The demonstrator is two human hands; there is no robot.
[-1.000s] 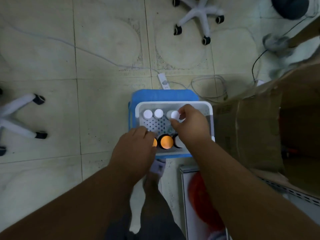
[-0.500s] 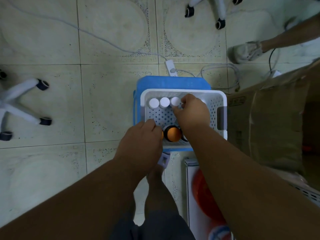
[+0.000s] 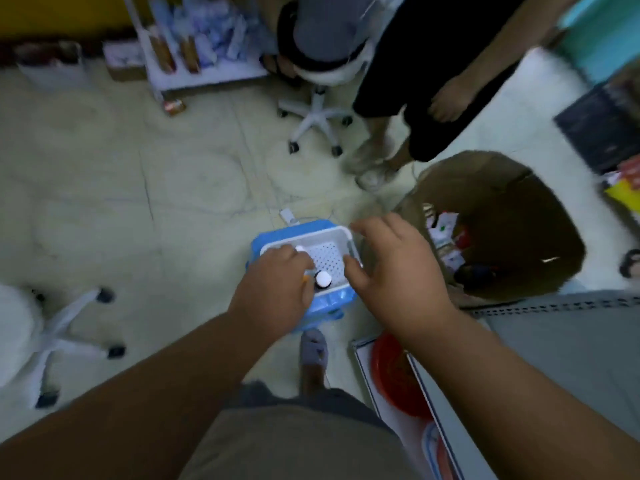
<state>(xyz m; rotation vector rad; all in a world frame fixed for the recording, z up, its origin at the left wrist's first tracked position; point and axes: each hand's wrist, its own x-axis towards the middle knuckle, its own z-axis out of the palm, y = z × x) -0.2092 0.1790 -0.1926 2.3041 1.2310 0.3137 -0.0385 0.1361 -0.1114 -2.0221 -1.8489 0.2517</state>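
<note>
Dim, flat indoor light; motion blur smears the whole frame, wide-angle distortion bends the edges, corners fall darkest.

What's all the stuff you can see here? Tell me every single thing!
basket: one, white, on the stool
stool: one, blue, mid-floor
bottle: one, dark with a white cap, in the basket's near part
cardboard box: one, brown, open, right of the basket
swivel chairs: two, white, one beyond the basket, one far left
other person: one, dark shorts, standing at the far side
rack: one, white, top, full of packets
red thing: one, in a white box, lower right
left hand: at the basket's near left, fingers bent in, grip hidden
right hand: fingers spread over the basket's right rim
</note>
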